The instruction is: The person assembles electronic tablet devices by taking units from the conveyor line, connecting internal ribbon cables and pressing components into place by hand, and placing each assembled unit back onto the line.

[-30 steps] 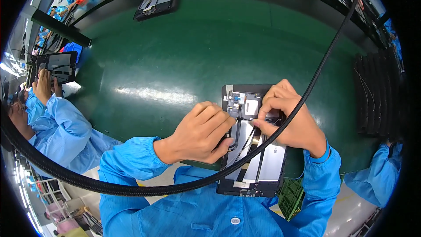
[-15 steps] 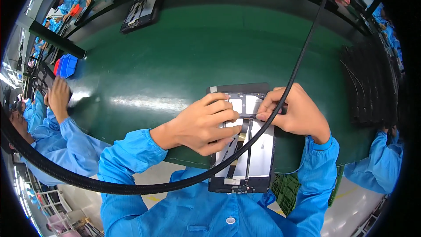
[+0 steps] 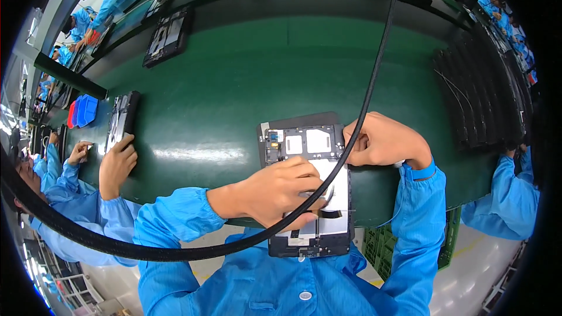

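Note:
An opened tablet (image 3: 335, 240) lies before me at the table's near edge, its bare inside facing up, with white panels and a black frame. Under its top edge rests a flat dark sheet (image 3: 298, 122). My left hand (image 3: 275, 193) is over the tablet's lower half, fingers curled round a thin black ribbon cable (image 3: 317, 231) that bends up toward them. At the upper right edge of the tablet, my right hand (image 3: 386, 140) is closed with fingertips pressed together; what they hold is hidden. A thick black cord (image 3: 367, 99) crosses in front of the view.
Another opened tablet (image 3: 168, 38) lies at the back left of the green table (image 3: 263, 76). On the left, a co-worker's hand (image 3: 117, 164) touches a further tablet (image 3: 121, 118), beside blue bins (image 3: 86, 110). Black trays (image 3: 483, 93) stand stacked at right. A green crate (image 3: 377, 248) sits below.
My left hand has moved down the tablet, and the ribbon cable now bends toward it. My right hand has drawn back to the tablet's right edge. A co-worker's tablet now lies flat at left.

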A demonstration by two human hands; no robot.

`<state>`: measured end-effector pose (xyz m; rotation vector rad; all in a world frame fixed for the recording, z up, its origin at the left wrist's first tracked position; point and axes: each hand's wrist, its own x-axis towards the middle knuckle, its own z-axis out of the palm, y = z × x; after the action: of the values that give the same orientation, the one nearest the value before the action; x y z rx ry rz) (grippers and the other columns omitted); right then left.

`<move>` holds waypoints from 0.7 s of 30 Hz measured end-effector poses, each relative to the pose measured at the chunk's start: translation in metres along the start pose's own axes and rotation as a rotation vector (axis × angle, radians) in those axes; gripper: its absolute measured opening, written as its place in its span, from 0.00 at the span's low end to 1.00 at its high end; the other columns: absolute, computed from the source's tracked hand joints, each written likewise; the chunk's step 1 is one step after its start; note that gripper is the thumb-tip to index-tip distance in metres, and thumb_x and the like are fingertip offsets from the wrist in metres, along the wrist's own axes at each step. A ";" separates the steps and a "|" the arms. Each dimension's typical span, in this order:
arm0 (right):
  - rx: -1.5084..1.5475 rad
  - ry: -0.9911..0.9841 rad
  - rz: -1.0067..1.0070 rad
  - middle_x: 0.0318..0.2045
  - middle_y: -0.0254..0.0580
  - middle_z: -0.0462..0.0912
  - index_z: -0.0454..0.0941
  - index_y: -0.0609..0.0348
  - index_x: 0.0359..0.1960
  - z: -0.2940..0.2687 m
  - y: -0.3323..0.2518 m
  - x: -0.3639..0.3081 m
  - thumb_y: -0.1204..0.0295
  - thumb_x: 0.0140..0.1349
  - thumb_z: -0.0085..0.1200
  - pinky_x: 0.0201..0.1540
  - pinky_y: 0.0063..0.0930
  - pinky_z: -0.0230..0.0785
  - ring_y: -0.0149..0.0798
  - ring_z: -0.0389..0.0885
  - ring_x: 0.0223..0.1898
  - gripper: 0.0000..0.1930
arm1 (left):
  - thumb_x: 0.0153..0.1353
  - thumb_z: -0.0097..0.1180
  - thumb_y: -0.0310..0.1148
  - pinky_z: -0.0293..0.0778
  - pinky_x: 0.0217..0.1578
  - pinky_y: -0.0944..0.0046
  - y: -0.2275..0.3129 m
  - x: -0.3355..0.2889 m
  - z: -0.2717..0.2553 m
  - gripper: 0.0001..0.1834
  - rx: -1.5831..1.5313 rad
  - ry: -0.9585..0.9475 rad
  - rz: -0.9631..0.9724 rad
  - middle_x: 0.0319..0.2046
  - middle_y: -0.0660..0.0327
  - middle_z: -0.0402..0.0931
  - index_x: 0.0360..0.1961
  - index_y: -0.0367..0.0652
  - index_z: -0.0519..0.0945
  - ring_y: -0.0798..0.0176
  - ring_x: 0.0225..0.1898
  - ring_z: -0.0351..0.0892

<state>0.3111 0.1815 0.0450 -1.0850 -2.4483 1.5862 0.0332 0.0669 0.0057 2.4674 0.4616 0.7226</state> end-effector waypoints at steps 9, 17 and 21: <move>-0.055 0.004 0.020 0.24 0.53 0.88 0.86 0.68 0.27 0.001 -0.006 0.000 0.72 0.56 0.69 0.34 0.40 0.77 0.42 0.88 0.28 0.09 | 0.57 0.67 0.35 0.77 0.43 0.54 0.017 0.016 0.027 0.22 0.308 0.097 -0.189 0.53 0.50 0.82 0.53 0.36 0.87 0.51 0.42 0.79; -0.068 0.039 0.082 0.24 0.56 0.88 0.87 0.69 0.27 0.003 -0.013 -0.003 0.74 0.52 0.66 0.34 0.41 0.77 0.45 0.88 0.27 0.08 | 0.57 0.69 0.31 0.78 0.35 0.57 0.022 0.018 0.029 0.23 0.444 0.123 -0.209 0.60 0.49 0.82 0.55 0.39 0.89 0.57 0.36 0.82; -0.079 0.013 0.104 0.24 0.57 0.88 0.87 0.70 0.27 0.002 -0.016 -0.001 0.74 0.50 0.66 0.33 0.42 0.77 0.46 0.88 0.27 0.08 | 0.55 0.70 0.32 0.77 0.35 0.58 0.026 0.017 0.028 0.24 0.451 0.135 -0.268 0.60 0.50 0.82 0.56 0.40 0.89 0.58 0.34 0.81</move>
<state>0.3027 0.1754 0.0577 -1.2496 -2.5044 1.5148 0.0676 0.0434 0.0071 2.6927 1.0867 0.7373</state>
